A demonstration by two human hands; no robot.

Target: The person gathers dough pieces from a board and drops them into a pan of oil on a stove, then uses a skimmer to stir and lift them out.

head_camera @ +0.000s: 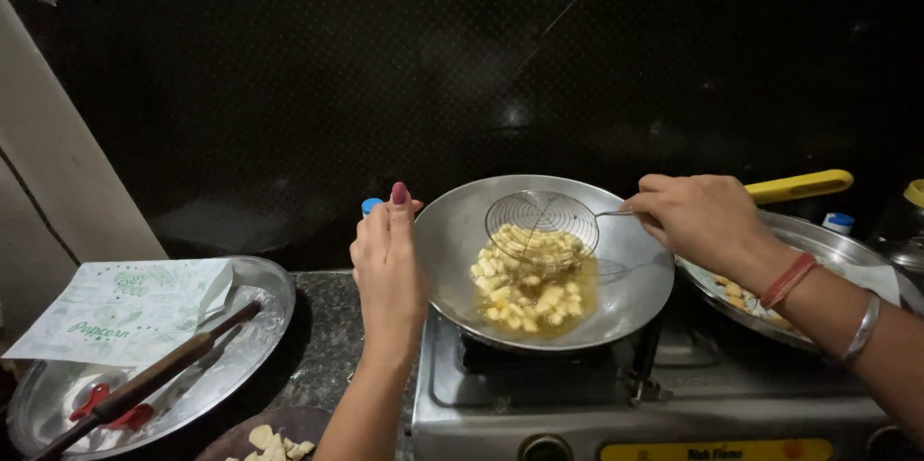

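The dark wall fills the whole upper frame, and glare on it hides any detail. Below it my stove is cut off by the bottom edge, so its knobs show only in part, and the burner is hidden under the wok. The wok sits at centre frame, tilted a little toward me, with pale pieces of food lying in yellow oil at its low side. To the lower left a large steel tray rests on the speckled desk; a printed paper bag covers its far half, and a wooden-handled tool with red parts lies across it, its end running out of frame. At right another steel plate is mostly hidden behind my right forearm, with a few browned pieces just visible. A small dish of pale pieces is cropped at the bottom edge. My left hand stands upright against the wok's left rim, fingers together and straight, gripping nothing that I can see. My right hand is closed around the yellow-handled wire skimmer, whose mesh hangs over the food inside the wok. Open room lies only on the desk between tray and stove. A blue cap peeks out behind my left hand.
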